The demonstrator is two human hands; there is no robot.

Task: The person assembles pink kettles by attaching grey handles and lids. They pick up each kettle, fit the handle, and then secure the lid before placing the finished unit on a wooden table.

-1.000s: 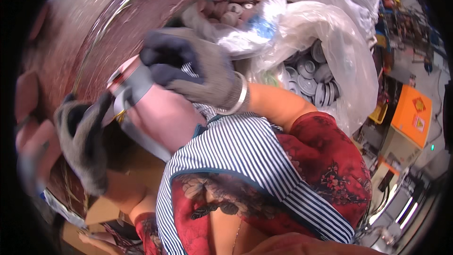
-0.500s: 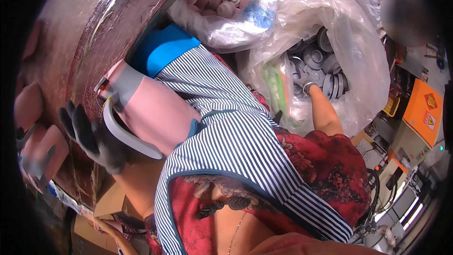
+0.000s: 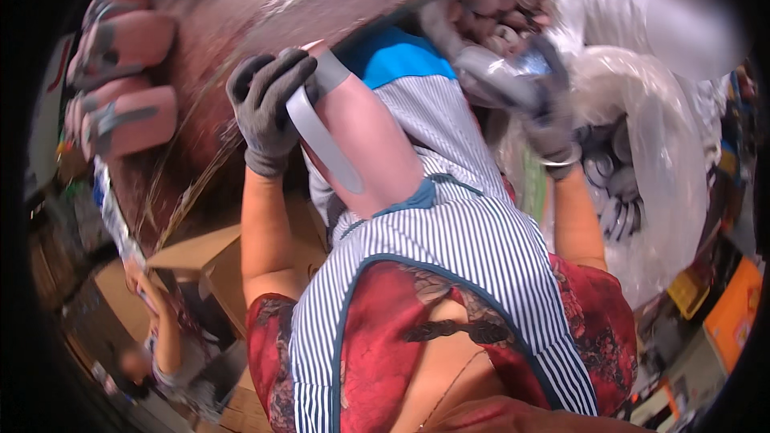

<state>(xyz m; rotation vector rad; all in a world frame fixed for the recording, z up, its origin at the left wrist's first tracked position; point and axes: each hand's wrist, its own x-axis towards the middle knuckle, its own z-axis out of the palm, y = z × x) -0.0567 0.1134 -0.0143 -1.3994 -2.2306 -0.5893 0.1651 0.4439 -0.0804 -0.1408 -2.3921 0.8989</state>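
A pink jug [image 3: 369, 136] with a grey band near its mouth and a pale grey handle [image 3: 325, 143] lies tilted across my lap, its mouth pointing away from me. My left hand [image 3: 271, 106], in a grey glove, has its fingers curled over the jug's mouth end by the top of the handle. On the right, my gloved right hand [image 3: 549, 116] is smeared by motion over the edge of the bags. It grips a grey lid [image 3: 496, 74], also blurred. The jug's base rests against my striped apron.
Several pink jugs [image 3: 132, 120] lie at the left on the dark worn table [image 3: 216, 24]. A clear bag [image 3: 670, 152] holds grey lids; another bag behind it holds pinkish lids [image 3: 501, 8]. Cardboard boxes [image 3: 200, 252] and another person's arm [image 3: 164, 321] are at lower left.
My right hand has come up out of the bag of grey lids with a lid. My left hand has moved from beside the handle onto the jug's mouth end. The view has shifted.
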